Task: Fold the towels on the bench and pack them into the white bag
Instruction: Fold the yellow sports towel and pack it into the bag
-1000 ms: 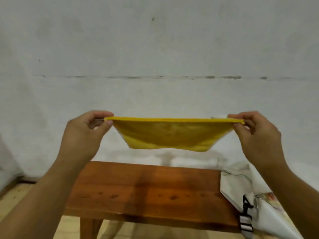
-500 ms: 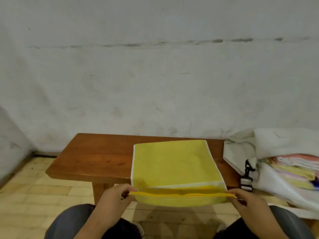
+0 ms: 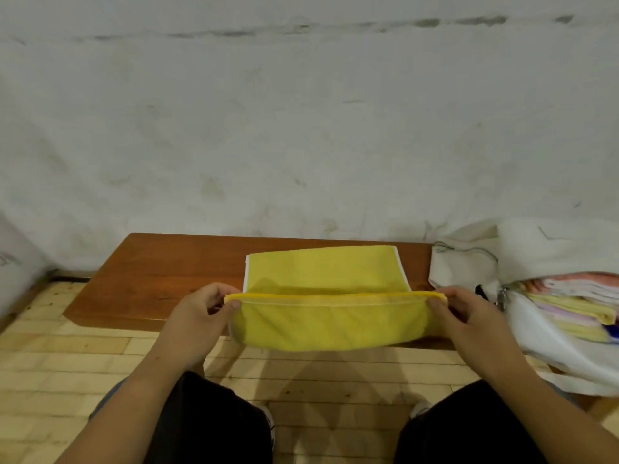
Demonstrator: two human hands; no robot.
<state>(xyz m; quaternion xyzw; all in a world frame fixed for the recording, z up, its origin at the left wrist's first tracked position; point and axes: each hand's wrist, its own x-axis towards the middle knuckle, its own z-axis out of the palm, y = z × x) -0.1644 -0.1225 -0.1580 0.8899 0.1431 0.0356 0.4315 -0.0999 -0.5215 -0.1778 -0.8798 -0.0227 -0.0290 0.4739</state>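
A yellow towel (image 3: 321, 272) with a white edge lies half on the brown wooden bench (image 3: 160, 279). Its near part is lifted and sags between my hands. My left hand (image 3: 204, 313) pinches the towel's near left corner and my right hand (image 3: 465, 313) pinches the near right corner, holding that edge taut above the bench's front edge. The white bag (image 3: 549, 349) lies open on the right end of the bench, with several folded pastel towels (image 3: 576, 303) stacked inside it.
A grey-white wall (image 3: 301, 128) runs right behind the bench. Pale wooden floorboards (image 3: 50, 363) lie in front and to the left. My knees in dark trousers (image 3: 207, 420) are at the bottom of the view.
The towel was held up in the air a second ago; it has come down onto the bench. My hands now hold its near edge a little higher and farther forward than half a second ago.
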